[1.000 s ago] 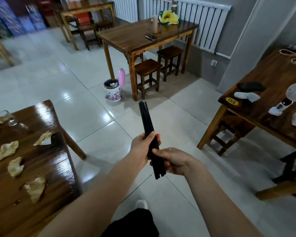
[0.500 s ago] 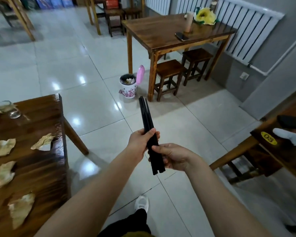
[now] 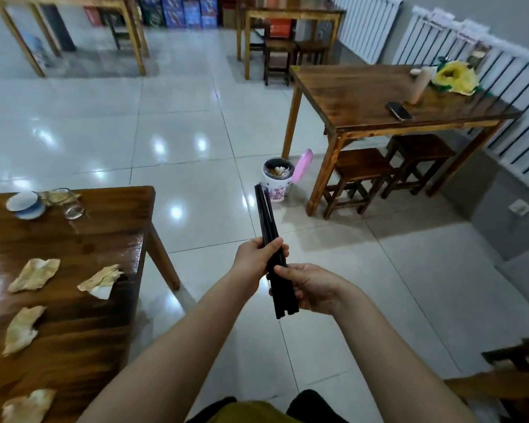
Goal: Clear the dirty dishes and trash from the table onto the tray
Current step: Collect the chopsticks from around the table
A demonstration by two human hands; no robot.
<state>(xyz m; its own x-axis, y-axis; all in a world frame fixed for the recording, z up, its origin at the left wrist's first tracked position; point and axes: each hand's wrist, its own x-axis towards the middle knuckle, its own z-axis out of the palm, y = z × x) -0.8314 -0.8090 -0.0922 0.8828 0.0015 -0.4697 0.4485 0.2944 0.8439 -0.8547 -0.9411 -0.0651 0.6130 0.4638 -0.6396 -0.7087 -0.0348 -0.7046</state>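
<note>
Both hands hold a bundle of black chopsticks (image 3: 271, 248) over the tiled floor (image 3: 196, 141). The left hand (image 3: 257, 257) has its fingers (image 3: 280, 244) curled closed around the middle of the bundle; the right hand (image 3: 313, 288) has its fingers (image 3: 283, 270) gripping the lower part, thumb across the front. How many sticks there are cannot be told, since the fingers cover the middle stretch. Above the left fingers the tips fan apart slightly; below the right fingers the blunt ends stick out unevenly.

Well to the left of the fingers stands the counter (image 3: 104, 233), cut off by the left and bottom edges. On it lie crumpled napkins (image 3: 34, 274), the lowest one partly out of frame, and at its far end a bowl (image 3: 25, 204) just beside a glass (image 3: 71, 206) with something pale stuffed in it, hard to make out. A small dark speck near the left edge is too small to identify. No tray shows.

Beyond the chopstick tips a bin (image 3: 278, 178) with a pink lid sits on the floor, its contents blurred. Far right of the fingers is a second counter (image 3: 348, 96) with a phone (image 3: 400, 110), a pale cylinder and a yellow flower (image 3: 454, 76); stools (image 3: 358, 175) are partly tucked beneath it
</note>
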